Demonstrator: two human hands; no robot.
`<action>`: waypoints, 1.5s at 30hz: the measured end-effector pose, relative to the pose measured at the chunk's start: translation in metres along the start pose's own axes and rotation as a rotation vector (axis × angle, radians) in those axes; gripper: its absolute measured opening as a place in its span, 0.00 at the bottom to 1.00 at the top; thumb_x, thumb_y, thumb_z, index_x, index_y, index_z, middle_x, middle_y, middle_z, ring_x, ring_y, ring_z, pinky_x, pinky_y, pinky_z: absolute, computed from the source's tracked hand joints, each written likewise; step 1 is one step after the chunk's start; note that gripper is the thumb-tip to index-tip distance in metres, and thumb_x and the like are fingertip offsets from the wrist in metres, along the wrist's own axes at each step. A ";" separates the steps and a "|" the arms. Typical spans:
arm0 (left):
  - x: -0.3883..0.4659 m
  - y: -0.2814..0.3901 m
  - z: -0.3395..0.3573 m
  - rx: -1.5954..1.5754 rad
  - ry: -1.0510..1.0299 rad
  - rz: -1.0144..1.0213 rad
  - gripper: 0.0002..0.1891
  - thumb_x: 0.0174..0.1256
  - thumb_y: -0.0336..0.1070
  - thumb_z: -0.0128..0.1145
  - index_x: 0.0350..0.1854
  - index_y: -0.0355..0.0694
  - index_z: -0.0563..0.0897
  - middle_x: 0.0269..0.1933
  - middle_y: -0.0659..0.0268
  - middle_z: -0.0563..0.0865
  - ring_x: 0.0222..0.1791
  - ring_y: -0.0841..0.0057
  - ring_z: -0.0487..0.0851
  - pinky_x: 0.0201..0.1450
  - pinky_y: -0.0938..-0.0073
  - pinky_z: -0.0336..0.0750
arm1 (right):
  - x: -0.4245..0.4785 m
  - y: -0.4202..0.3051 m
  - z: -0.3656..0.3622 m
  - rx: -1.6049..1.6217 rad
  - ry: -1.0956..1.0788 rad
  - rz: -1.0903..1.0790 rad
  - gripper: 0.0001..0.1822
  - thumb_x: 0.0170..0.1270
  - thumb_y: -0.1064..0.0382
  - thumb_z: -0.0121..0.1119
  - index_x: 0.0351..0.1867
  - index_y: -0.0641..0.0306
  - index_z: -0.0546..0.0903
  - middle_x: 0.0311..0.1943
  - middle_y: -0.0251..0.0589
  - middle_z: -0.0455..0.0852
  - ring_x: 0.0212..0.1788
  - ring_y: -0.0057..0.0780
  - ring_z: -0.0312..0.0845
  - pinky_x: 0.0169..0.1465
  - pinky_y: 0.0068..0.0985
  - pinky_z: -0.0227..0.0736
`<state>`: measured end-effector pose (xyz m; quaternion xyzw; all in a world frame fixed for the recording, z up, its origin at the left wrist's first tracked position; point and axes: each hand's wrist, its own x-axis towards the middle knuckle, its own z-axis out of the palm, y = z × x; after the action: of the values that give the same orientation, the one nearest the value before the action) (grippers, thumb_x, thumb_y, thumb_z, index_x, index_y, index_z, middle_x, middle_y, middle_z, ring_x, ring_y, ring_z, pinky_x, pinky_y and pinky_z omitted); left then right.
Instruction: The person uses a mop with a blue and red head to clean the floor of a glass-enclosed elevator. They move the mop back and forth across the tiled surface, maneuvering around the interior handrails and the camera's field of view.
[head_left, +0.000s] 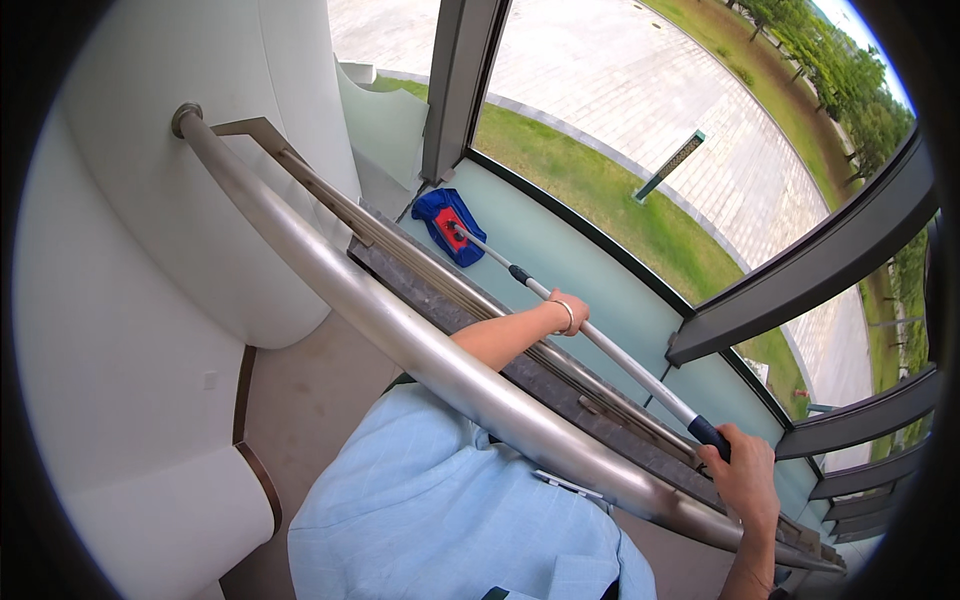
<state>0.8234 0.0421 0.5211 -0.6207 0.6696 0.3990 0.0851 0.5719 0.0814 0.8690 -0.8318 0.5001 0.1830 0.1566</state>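
Note:
A telescopic metal pole (637, 369) runs diagonally beyond the handrail, with a flat mop head at its far end. The mop head has a red plate (442, 218) on a blue cloth pad (472, 253), which rests on the pale green glass panel (540, 225) below the window. My left hand (573, 310), with a bangle at the wrist, grips the pole around its middle. That forearm passes between my body and the pole, partly hidden by the thick handrail. At the near end, my right hand (742, 472) is wrapped around the dark blue handle grip (709, 436).
A thick metal handrail (360, 307) crosses in front of my body, with a thinner rail (420, 259) beyond it above a dark stone ledge (450, 311). Grey window mullions (459, 82) divide the glass. A white curved wall (150, 262) stands at left.

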 end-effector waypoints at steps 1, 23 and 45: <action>-0.003 0.011 0.000 -0.039 0.055 0.020 0.15 0.53 0.33 0.56 0.44 0.53 0.85 0.42 0.64 0.87 0.46 0.65 0.83 0.55 0.50 0.63 | -0.007 0.003 -0.008 -0.021 0.025 -0.001 0.11 0.54 0.60 0.60 0.33 0.66 0.80 0.22 0.51 0.81 0.29 0.50 0.78 0.35 0.41 0.68; 0.029 0.000 0.013 -0.111 0.276 0.005 0.10 0.57 0.34 0.56 0.40 0.55 0.83 0.43 0.68 0.83 0.54 0.68 0.78 0.68 0.36 0.45 | -0.009 -0.012 0.040 0.242 0.095 0.093 0.12 0.55 0.64 0.61 0.41 0.65 0.78 0.24 0.48 0.82 0.28 0.47 0.79 0.36 0.36 0.70; 0.011 -0.023 -0.016 -0.333 0.631 0.000 0.10 0.53 0.28 0.58 0.34 0.53 0.83 0.38 0.68 0.81 0.50 0.64 0.74 0.49 0.62 0.76 | 0.013 -0.020 0.026 0.106 0.239 -0.148 0.15 0.53 0.66 0.62 0.44 0.64 0.79 0.30 0.47 0.83 0.27 0.47 0.78 0.31 0.36 0.68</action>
<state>0.8482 0.0253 0.5154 -0.7186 0.5887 0.2915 -0.2282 0.5909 0.0920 0.8416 -0.8729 0.4613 0.0441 0.1527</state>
